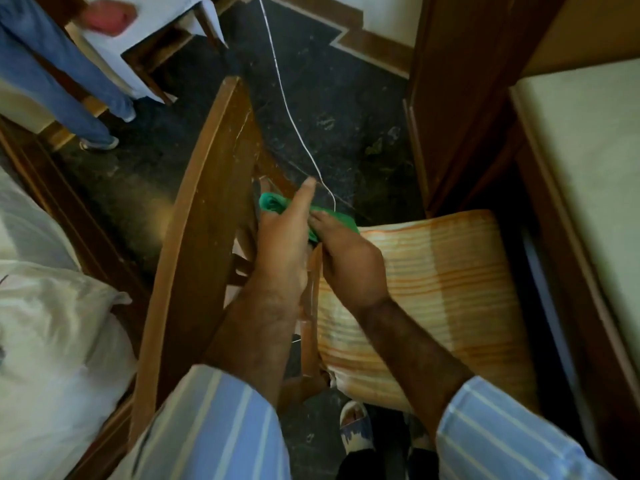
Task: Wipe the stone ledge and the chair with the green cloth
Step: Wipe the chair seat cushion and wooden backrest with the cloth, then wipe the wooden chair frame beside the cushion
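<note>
A wooden chair stands below me, its curved backrest [194, 220] on the left and its orange-striped seat cushion [433, 282] on the right. The green cloth [273, 202] is bunched at the far corner of the seat, between backrest and cushion. My left hand [284, 244] lies on the cloth with the index finger stretched out. My right hand [346, 261] grips the cloth's right end at the cushion's edge. I cannot make out the stone ledge with certainty.
A thin white cord [287, 109] runs across the dark stone floor [329, 116] to the hands. A person in jeans [62, 84] stands at far left. Wooden furniture [450, 98] and a pale mattress [588, 188] crowd the right. White bedding [52, 341] lies left.
</note>
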A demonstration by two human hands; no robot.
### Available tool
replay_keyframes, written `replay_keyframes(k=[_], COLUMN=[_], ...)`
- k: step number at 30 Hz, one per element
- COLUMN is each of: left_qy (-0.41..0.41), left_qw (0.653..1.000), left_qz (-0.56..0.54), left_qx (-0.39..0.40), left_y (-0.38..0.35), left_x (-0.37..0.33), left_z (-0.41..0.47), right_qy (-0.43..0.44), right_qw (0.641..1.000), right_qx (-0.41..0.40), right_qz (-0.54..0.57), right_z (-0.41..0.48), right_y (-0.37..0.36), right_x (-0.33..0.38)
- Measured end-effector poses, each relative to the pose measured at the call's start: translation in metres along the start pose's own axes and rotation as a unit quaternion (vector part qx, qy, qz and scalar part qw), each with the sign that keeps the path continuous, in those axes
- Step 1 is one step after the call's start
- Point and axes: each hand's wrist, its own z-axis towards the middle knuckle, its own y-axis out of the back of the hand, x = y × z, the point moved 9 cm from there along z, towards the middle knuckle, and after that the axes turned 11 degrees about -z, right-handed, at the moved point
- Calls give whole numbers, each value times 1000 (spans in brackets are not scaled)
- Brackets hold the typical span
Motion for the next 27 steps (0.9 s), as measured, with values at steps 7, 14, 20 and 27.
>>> replay_keyframes(k=[7,14,20,27], left_qy=[-13,48,76,62], left_qw=[994,976,953,895], left_qz=[-37,-62,26,119], left_qx=[106,205,293,425], left_y=[-30,-64,-135,-243], left_x=[-10,-3,20,67], left_z=[-39,-106,-175,-301], right_qy=[-170,-479,-446,-487], right_qw=[983,632,586,633], right_qx=[-37,5,-71,-202], right_qz=[59,609,673,566], right_z=[-12,-69,-125,-266], right_y=[80,151,275,418], right_x=[-62,-113,-134,-178])
